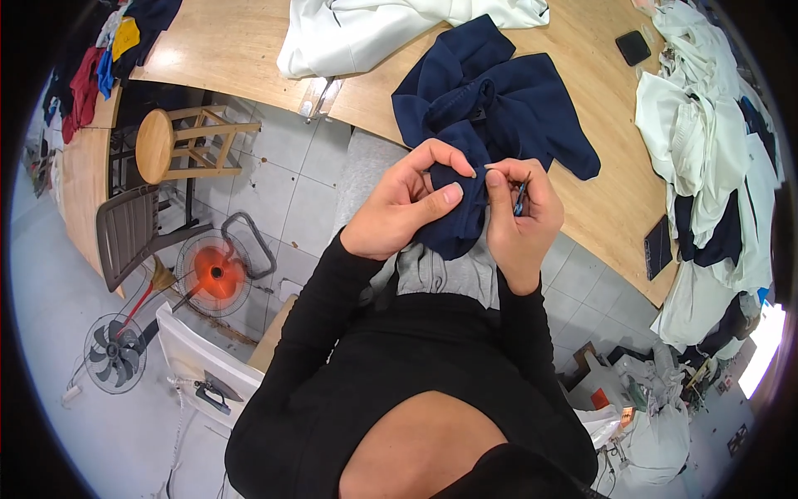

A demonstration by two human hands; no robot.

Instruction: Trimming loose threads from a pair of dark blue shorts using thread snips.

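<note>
A navy garment (532, 100) lies bunched at the table's near edge, and one part of it hangs over my lap. My left hand (407, 200) is closed on this cloth, thumb and forefinger pinching a fold. The thumb and forefinger of my right hand (525, 212) meet at the cloth's edge, close to my left fingertips. Tucked in the curled fingers of that hand is a small blue tool (521, 200), mostly hidden, its kind unclear. Whatever the right fingertips pinch besides cloth is too small to make out.
White garments (357, 37) lie across the table's far side, with more white clothing (698, 150) heaped at the right. A dark phone (633, 48) rests near that heap. Left of me stand a wooden stool (155, 146), a folding chair (129, 233), fans (218, 273) and an iron (214, 391).
</note>
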